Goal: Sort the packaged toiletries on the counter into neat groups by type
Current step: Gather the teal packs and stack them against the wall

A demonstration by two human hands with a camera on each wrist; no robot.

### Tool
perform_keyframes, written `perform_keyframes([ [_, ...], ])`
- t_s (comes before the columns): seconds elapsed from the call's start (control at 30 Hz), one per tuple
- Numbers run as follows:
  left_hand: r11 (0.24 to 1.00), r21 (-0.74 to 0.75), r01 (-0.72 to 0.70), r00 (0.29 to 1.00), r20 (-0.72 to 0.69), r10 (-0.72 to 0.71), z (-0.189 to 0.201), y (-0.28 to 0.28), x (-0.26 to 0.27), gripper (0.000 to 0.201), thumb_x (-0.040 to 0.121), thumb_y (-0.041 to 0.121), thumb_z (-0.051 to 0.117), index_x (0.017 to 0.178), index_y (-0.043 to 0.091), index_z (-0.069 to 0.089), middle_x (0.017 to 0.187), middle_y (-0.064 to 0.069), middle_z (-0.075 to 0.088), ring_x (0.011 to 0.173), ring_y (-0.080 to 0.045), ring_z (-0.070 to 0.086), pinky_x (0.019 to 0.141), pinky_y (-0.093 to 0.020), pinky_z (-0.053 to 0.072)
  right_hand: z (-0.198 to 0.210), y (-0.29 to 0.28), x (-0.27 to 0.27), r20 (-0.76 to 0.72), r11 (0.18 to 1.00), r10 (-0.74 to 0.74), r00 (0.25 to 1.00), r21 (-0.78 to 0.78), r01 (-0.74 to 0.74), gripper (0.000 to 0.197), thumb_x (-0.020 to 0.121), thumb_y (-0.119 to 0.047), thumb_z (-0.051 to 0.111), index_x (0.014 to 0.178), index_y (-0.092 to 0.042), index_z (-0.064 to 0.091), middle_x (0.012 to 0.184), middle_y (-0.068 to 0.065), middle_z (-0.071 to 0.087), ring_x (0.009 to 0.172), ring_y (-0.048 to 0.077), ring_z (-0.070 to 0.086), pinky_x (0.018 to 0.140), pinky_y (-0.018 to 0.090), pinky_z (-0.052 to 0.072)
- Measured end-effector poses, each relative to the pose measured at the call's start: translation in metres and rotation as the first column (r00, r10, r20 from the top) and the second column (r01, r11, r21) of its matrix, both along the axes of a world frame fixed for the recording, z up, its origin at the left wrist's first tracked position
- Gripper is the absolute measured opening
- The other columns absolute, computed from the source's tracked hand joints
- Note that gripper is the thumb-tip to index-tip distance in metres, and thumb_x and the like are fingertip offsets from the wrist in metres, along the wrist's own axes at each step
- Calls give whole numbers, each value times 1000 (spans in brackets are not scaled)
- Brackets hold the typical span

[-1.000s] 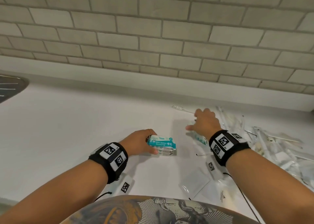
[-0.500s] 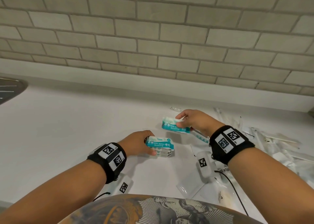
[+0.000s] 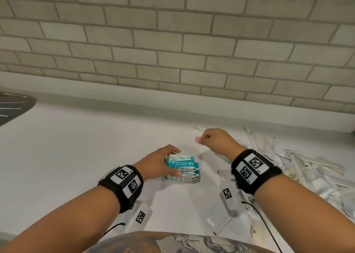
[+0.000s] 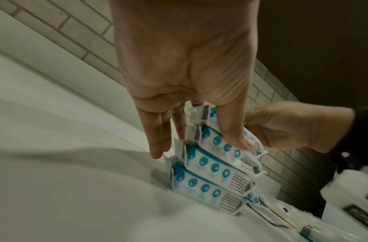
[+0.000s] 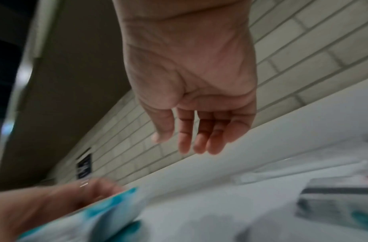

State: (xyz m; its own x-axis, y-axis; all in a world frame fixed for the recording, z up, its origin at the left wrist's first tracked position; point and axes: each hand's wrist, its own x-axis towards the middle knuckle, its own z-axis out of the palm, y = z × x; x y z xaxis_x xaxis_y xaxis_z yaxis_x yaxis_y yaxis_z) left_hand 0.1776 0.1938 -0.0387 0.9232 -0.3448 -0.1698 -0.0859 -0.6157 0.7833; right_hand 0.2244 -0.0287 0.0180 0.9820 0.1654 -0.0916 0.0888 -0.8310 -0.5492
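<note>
A stack of several teal-and-white mini wipes packs (image 3: 182,168) stands on the white counter (image 3: 76,156). My left hand (image 3: 172,162) grips the stack from its left side. In the left wrist view the thumb (image 4: 236,135) presses the near face of the packs (image 4: 212,165), and the fingers reach down the far side. My right hand (image 3: 207,139) hovers just right of and beyond the stack, holding nothing. The right wrist view shows its fingers (image 5: 187,139) relaxed. Another teal pack (image 3: 223,157) lies half hidden under my right wrist.
A loose pile of clear-wrapped slim toiletries (image 3: 307,168) covers the counter at the right. Flat white sachets (image 3: 221,220) lie near the front edge. A dark sink rim (image 3: 13,107) shows at far left. A tiled wall rises behind the counter.
My right hand picked up a wipes pack from the right, carried it left onto the stack, let go and drew back. The left hand stayed on the stack.
</note>
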Motion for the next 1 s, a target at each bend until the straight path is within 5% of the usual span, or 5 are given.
perform_keyframes([
  [0.13,999,33,1,1000,3,-1,-2,0,2,38,72,30,84,102,30,60,99,13,69,91,-4,66,76,-17,53,-13,-52,23,56,942,-168,984,-286,177,35,90,-36,59,109,-7,63,110,10,66,100,26,61,89,36,50],
  [0.37,999,43,2,1000,-23,-1,-4,0,8,37,70,31,85,99,32,61,99,12,71,91,-3,67,82,-23,55,-45,-64,23,-79,737,-110,991,-676,28,45,72,-37,74,110,-17,57,110,1,59,101,22,57,84,34,52],
  [0.5,999,38,0,999,-33,1,-4,0,9,36,70,30,85,96,34,61,99,12,71,91,-3,67,81,-21,55,-19,-46,25,-258,994,-46,965,-111,18,30,85,-27,67,111,-18,55,104,6,64,90,21,64,73,31,54],
  [0.6,1000,20,-12,999,-42,13,-6,0,10,38,69,27,86,97,33,62,99,12,71,92,-6,67,84,-23,55,-2,-19,18,-408,904,125,904,422,65,13,95,-8,49,106,-8,56,98,15,64,80,22,65,67,33,56],
  [1.0,1000,24,17,999,-46,-15,-3,-1,10,52,71,26,84,117,32,61,106,16,69,96,0,64,84,-17,49,6,21,-2,-281,938,299,912,262,-227,20,95,-9,58,111,-10,70,98,3,72,82,13,64,75,30,56],
])
